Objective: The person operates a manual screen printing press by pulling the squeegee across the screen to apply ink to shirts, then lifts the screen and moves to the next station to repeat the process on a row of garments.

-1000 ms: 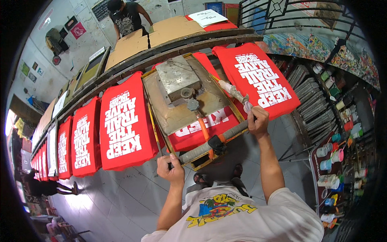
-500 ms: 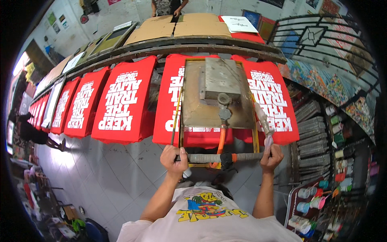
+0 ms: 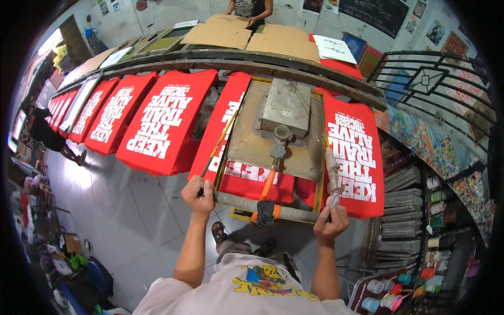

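Observation:
A flash dryer (image 3: 278, 157) with a broad metal hood and a grey box (image 3: 286, 105) on top hangs over a red T-shirt (image 3: 254, 188). White lettering shows below the hood's near edge. My left hand (image 3: 198, 194) is closed around the lower end of a thin rod (image 3: 219, 142), beside the left end of a wrapped crossbar (image 3: 236, 203). My right hand (image 3: 331, 221) grips the lower end of a plastic-wrapped rod (image 3: 333, 170) by the crossbar's right end. An orange hose (image 3: 269, 182) runs from the hood's valve to the crossbar.
More printed red shirts (image 3: 160, 118) lie in a row to the left, with one (image 3: 354, 157) to the right. Behind runs a dark rail (image 3: 262, 64); beyond it stands a person (image 3: 252, 10) near cardboard sheets (image 3: 218, 35). Paint pots (image 3: 375, 286) sit at lower right.
The dryer has shifted left over the middle shirt, uncovering more of the right-hand shirt and more lettering at its near edge. My hands moved with it, and the view has turned.

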The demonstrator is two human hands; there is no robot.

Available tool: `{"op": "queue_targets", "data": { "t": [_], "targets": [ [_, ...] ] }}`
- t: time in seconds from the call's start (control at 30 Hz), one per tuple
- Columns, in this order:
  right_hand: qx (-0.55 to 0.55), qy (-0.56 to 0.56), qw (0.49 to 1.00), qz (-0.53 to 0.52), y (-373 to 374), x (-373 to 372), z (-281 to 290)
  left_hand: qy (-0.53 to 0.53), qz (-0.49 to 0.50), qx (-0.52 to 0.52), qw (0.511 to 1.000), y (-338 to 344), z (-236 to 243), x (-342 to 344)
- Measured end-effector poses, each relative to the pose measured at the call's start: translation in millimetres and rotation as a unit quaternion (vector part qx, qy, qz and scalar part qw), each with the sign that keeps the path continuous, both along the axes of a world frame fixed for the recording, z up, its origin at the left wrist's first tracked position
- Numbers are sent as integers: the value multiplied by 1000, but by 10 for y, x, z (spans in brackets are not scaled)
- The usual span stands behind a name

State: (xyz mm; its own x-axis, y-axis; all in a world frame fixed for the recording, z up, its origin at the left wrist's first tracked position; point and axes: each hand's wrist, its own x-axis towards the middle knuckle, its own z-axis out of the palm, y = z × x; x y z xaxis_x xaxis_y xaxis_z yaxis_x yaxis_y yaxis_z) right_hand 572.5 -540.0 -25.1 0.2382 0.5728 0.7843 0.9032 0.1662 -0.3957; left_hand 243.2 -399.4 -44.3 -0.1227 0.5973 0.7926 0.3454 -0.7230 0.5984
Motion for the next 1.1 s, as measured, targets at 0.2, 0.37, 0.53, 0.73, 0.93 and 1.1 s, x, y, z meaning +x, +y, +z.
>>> {"op": "queue_targets", "data": {
  "t": [0.2,0.37,0.53,0.73,0.93,1.1],
  "targets": [
    [-2,18,999,26,-31,34,-35,-6,18,-48,999,-57,9,32],
    [-27,22,999,25,-56,54,-33,-16,18,-35,999,-49,42,50],
    [-77,30,997,14,-81,44,33,16,-7,-23,1000,-13,35,-11],
    [-173,65,982,36,9,-144,479,33,-30,-27,999,-14,96,-69],
    [-155,25,987,-15,313,-136,328,12,-69,-3,998,20,65,-93],
    [-166,84,980,-68,330,-289,372,14,-90,-2,996,48,72,-120]
  ]
}}
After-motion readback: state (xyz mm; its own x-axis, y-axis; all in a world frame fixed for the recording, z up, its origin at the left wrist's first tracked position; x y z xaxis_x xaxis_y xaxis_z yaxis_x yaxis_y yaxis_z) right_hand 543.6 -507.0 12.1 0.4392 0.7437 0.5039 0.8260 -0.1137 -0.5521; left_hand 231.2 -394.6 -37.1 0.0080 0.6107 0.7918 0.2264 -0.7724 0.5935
